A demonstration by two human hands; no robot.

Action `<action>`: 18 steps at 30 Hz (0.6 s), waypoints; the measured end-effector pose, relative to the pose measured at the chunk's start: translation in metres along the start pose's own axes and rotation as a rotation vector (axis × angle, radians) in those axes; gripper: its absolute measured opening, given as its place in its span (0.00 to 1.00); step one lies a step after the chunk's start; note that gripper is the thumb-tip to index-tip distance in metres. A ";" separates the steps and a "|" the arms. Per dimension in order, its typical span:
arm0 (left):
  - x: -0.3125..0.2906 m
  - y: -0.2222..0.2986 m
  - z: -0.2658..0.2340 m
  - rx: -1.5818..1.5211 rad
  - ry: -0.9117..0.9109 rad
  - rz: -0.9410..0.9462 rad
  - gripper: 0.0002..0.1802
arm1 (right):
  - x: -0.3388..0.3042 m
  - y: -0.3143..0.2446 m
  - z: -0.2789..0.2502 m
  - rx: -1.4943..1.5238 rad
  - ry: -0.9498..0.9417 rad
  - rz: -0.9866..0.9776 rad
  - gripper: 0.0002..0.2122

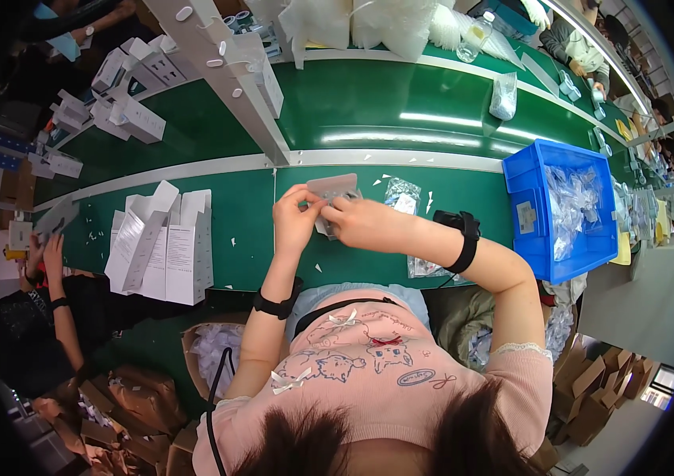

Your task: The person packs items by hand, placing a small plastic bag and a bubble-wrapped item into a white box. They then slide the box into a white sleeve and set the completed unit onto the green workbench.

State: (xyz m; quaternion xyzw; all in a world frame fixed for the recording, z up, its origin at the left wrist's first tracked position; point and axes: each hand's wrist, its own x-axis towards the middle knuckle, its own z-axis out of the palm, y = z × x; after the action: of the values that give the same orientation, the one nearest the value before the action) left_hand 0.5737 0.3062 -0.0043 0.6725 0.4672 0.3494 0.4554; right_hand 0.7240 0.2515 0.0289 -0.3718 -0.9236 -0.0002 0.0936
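Above the green worktable (258,238) my two hands meet over a small pale carton (332,186) with a raised flap. My left hand (296,220) is closed in a pinch at the carton's left side. My right hand (359,221) is closed too, its fingertips pressed at the carton's opening. Something clear and shiny, like a plastic bag, shows between the fingers; most of it is hidden. Just right of my hands lie clear plastic bags (403,195) with small parts in them, partly under my right forearm.
Upright white cartons (166,250) stand at the left. A blue bin (529,218) of clear bags is at the right. White paper scraps dot the table. A metal post (230,79) rises behind. A co-worker's hands (47,252) work at the far left.
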 end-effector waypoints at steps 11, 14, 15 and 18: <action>-0.012 -0.012 -0.083 0.520 0.259 0.333 0.23 | -0.048 -0.004 0.018 0.197 0.335 0.244 0.32; -0.024 -0.046 -0.161 1.091 0.307 0.323 0.43 | -0.062 -0.004 0.055 0.388 0.455 0.442 0.38; -0.032 -0.053 -0.180 1.197 0.244 0.173 0.46 | -0.061 -0.004 0.070 0.544 0.484 0.515 0.40; -0.044 -0.088 -0.201 1.316 0.145 -0.076 0.49 | -0.046 0.000 0.078 0.824 0.444 0.608 0.42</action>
State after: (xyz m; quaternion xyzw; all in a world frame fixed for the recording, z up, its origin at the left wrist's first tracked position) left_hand 0.3523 0.3349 -0.0205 0.7682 0.6360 0.0191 -0.0707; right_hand 0.7429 0.2253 -0.0561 -0.5450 -0.6566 0.3096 0.4195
